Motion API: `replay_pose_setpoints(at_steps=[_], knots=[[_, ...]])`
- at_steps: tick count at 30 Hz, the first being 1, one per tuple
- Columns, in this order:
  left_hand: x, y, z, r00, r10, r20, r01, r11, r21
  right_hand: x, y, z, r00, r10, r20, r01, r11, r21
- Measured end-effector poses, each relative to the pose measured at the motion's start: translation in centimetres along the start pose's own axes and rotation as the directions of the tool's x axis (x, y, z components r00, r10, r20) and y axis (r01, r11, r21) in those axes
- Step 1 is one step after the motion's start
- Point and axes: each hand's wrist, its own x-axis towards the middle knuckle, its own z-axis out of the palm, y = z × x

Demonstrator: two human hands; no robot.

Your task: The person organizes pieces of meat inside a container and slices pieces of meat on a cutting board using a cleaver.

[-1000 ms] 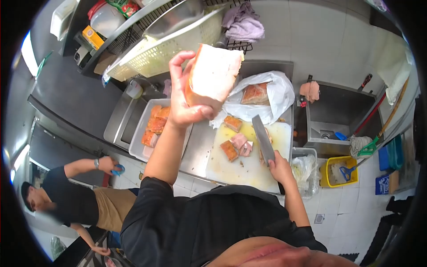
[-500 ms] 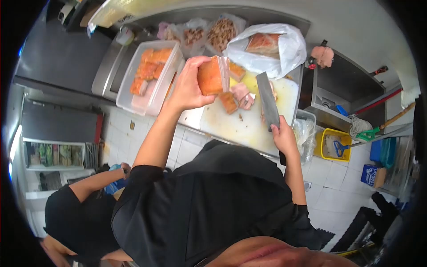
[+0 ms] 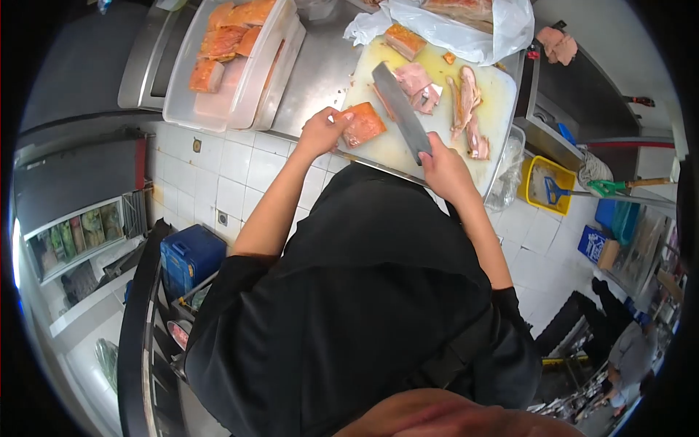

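Observation:
On the front left part of the white cutting board [image 3: 437,156] lies a block of orange-skinned meat [image 3: 363,124], with the fingers of my left hand [image 3: 322,132] gripping its left side. My right hand [image 3: 445,169] is wrapped round the handle of a broad cleaver [image 3: 401,109], whose blade slants across the board just right of the block. A thin strip of meat shows beside the blade. Pale pink slices [image 3: 418,82] lie behind the blade, another orange-skinned block [image 3: 405,41] at the back, and long meat strips [image 3: 465,102] on the right.
A clear plastic tub [image 3: 251,102] of orange-skinned pieces stands left of the board. A white plastic bag [image 3: 502,36] with meat lies behind it. Right of the counter is a yellow bucket [image 3: 548,186] on the floor. A blue container [image 3: 191,261] stands at lower left.
My left hand has lowered the meat block from the air onto the board. The cleaver has moved left beside it. The view has shifted, and the co-worker at lower left is out of sight.

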Motion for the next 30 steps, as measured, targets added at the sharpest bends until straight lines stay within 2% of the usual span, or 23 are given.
replay_pose_setpoints(at_steps=[2, 3, 4, 5, 7, 8, 10, 11, 12, 14, 15, 25, 28, 30], knots=[[-0.5, -0.7, 0.4, 0.999, 0.033, -0.016, -0.033, 0.999, 0.009, 0.3, -1.6, 0.8, 0.999, 0.005, 0.036, -0.003, 0.999, -0.05], [-0.2, -1.5, 0.8, 0.964, 0.194, -0.182, -0.168, 0.974, 0.149, 0.5, -2.5, 1.0, 0.998, 0.025, 0.051, -0.021, 0.997, -0.077], [0.1, -2.0, 1.1, 0.875, 0.366, -0.318, -0.271, 0.913, 0.303, 0.8, -3.1, 1.4, 0.998, 0.037, 0.048, -0.033, 0.996, -0.081], [0.6, -2.4, 1.4, 0.876, 0.37, -0.309, -0.28, 0.912, 0.3, 1.2, -3.7, 1.7, 0.998, 0.032, 0.058, -0.026, 0.994, -0.105], [1.1, -2.5, 2.0, 0.67, 0.581, -0.462, -0.587, 0.795, 0.149, 1.8, -4.7, 2.3, 0.997, 0.038, 0.067, -0.028, 0.99, -0.135], [1.4, -2.5, 2.4, 0.672, 0.582, -0.457, -0.592, 0.794, 0.14, 2.2, -5.1, 2.5, 0.999, 0.013, 0.033, -0.007, 0.986, -0.168], [1.0, -1.6, 2.9, 0.54, 0.759, -0.363, -0.704, 0.644, 0.299, 2.6, -5.8, 2.7, 1.0, -0.006, 0.002, 0.006, 0.978, -0.209], [0.8, -1.4, 3.1, 0.563, 0.772, -0.296, -0.705, 0.635, 0.316, 2.9, -6.1, 2.8, 1.0, -0.009, -0.002, 0.009, 0.973, -0.232], [0.3, -0.9, 3.3, 0.56, 0.774, -0.296, -0.711, 0.633, 0.308, 3.1, -6.2, 2.7, 1.0, -0.014, -0.009, 0.011, 0.967, -0.256], [-1.1, 0.5, 3.6, 0.618, 0.763, -0.191, -0.604, 0.616, 0.506, 3.3, -6.3, 2.6, 1.0, -0.007, -0.027, 0.0, 0.963, -0.271], [-1.5, 0.9, 3.7, 0.707, 0.692, -0.145, -0.541, 0.661, 0.52, 3.2, -6.3, 2.6, 0.999, -0.003, -0.035, -0.007, 0.961, -0.278], [-0.7, -0.3, 3.7, 0.682, 0.725, -0.091, -0.567, 0.604, 0.56, 3.4, -6.9, 3.1, 1.0, 0.01, 0.029, -0.001, 0.953, -0.302], [-0.5, -0.5, 4.0, 0.686, 0.72, -0.104, -0.56, 0.614, 0.556, 1.4, -7.0, 1.8, 0.987, 0.088, 0.132, -0.035, 0.933, -0.359], [-0.2, -0.8, 4.1, 0.648, 0.755, -0.1, -0.587, 0.578, 0.567, 0.2, -7.0, 1.2, 0.971, 0.144, 0.189, -0.062, 0.922, -0.381]])
